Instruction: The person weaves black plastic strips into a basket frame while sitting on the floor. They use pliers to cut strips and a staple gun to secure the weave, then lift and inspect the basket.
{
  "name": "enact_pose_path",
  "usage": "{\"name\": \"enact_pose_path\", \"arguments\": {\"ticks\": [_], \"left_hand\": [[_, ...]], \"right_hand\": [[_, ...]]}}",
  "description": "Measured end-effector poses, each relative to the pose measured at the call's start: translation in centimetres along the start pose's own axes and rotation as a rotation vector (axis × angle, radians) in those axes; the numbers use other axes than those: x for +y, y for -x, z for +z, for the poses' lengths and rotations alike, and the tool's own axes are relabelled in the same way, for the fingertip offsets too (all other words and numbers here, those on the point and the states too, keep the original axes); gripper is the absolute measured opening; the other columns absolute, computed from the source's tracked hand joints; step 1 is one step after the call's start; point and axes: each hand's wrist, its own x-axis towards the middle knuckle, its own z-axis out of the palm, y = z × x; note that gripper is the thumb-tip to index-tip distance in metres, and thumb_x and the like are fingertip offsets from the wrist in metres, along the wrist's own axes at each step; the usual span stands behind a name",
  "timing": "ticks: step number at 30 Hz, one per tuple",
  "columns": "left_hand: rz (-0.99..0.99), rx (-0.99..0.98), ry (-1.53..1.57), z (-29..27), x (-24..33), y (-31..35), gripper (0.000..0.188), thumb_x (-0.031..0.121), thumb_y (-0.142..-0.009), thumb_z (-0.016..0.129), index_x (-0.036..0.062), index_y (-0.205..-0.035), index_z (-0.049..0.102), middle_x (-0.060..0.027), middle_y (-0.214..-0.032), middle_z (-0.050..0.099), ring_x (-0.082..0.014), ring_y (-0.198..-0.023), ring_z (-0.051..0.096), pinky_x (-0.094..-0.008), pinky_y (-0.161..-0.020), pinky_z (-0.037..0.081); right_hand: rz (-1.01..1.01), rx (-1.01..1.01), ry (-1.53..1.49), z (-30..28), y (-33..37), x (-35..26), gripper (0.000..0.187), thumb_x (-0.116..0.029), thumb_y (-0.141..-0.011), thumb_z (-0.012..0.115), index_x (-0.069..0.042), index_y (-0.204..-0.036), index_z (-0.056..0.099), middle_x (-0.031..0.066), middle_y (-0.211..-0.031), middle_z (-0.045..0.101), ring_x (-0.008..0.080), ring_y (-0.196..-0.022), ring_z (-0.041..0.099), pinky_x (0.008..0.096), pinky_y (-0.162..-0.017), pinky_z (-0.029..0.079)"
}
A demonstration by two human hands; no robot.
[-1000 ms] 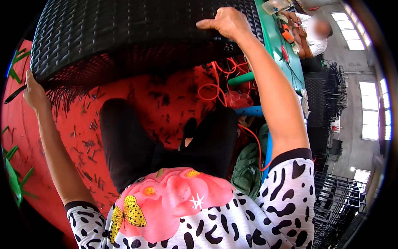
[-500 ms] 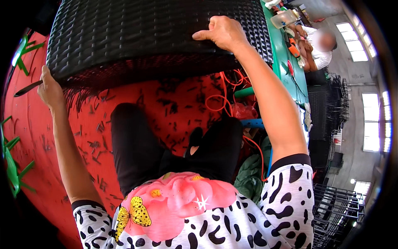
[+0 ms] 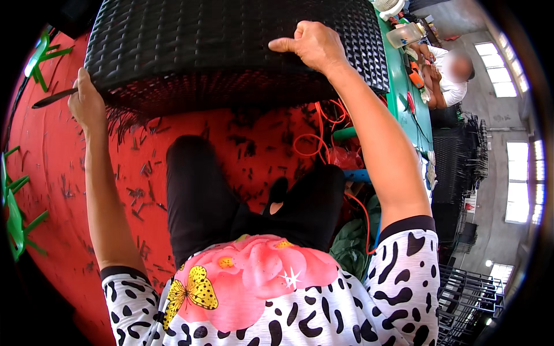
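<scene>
A large black woven piece (image 3: pixel 190 46), like wicker furniture, stands in front of me, with loose strand ends hanging along its lower left edge. My left hand (image 3: pixel 88 102) is closed at its near left corner. A thin dark strip or tool (image 3: pixel 53 98) pokes out leftward from that hand; its exact kind cannot be made out. On the top of the weave, toward the right, rests my right hand (image 3: pixel 316 47). Its fingers are curled down and its thumb stretches left over the surface. Whatever lies under those fingers is hidden.
Black offcuts litter the red floor (image 3: pixel 138 167). Orange hose (image 3: pixel 311 138) coils below the piece's right side. Along the right runs a green table (image 3: pixel 404 86) with a clear bottle (image 3: pixel 405 36) and tools; a person (image 3: pixel 453 75) sits beyond it. Green plastic stools (image 3: pixel 17 219) stand left.
My left hand has moved up and a little right, with the woven piece's near left corner. The right hand keeps nearly the same place and pose. The whole view has shifted slightly.
</scene>
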Motion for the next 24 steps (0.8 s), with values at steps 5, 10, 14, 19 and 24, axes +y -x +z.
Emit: {"name": "enact_pose_path", "arguments": {"ticks": [5,10,14,19,24], "left_hand": [[0.031,-0.035,-0.008,1.1,-0.8,-1.2,0.050,0.040,-0.091,0.046,-0.0066,-0.082,0.061,-0.0108,-0.065,0.054,-0.0193,-0.064,0.048,-0.0356,-0.064,0.040],[-0.009,-0.031,0.051,0.2,-0.6,0.0,0.049,0.039,-0.091,0.044,-0.0067,-0.085,0.062,-0.0122,-0.066,0.057,-0.0210,-0.065,0.050,-0.0353,-0.066,0.041],[0.025,-0.021,0.013,0.1,-0.8,0.0,0.049,0.039,-0.091,0.044,-0.0071,-0.085,0.061,-0.0146,-0.068,0.060,-0.0225,-0.065,0.051,-0.0359,-0.066,0.042],[0.087,-0.025,0.016,1.0,-1.5,-0.5,0.049,0.037,-0.092,0.045,-0.0073,-0.077,0.057,-0.0098,-0.060,0.050,-0.0179,-0.060,0.044,-0.0357,-0.059,0.038],[-0.011,-0.039,0.123,0.3,-0.9,0.3,0.045,0.034,-0.093,0.046,-0.0065,-0.078,0.060,-0.0057,-0.063,0.053,-0.0144,-0.062,0.045,-0.0323,-0.060,0.040]], "right_hand": [[0.042,0.075,-0.014,0.4,-0.9,-0.1,0.064,-0.065,-0.062,0.071,-0.004,-0.081,0.064,0.0149,-0.084,0.067,0.0312,-0.085,0.065,0.0414,-0.075,0.051],[-0.147,0.075,-0.065,0.4,-1.3,-0.3,0.059,-0.064,-0.063,0.071,-0.006,-0.065,0.056,0.0128,-0.069,0.063,0.0287,-0.068,0.061,0.0384,-0.066,0.048],[-0.013,-0.027,0.042,-0.3,-0.7,-2.4,0.064,-0.060,-0.059,0.075,-0.004,-0.089,0.064,0.0146,-0.090,0.067,0.0299,-0.090,0.064,0.0411,-0.077,0.051],[0.033,0.147,-0.081,1.2,0.2,-2.3,0.065,-0.061,-0.064,0.071,-0.002,-0.089,0.063,0.0188,-0.086,0.066,0.0338,-0.084,0.065,0.0423,-0.075,0.051],[-0.165,0.122,-0.045,0.0,1.2,-4.1,0.062,-0.057,-0.067,0.070,0.000,-0.091,0.063,0.0181,-0.087,0.067,0.0314,-0.085,0.065,0.0417,-0.073,0.051]]}}
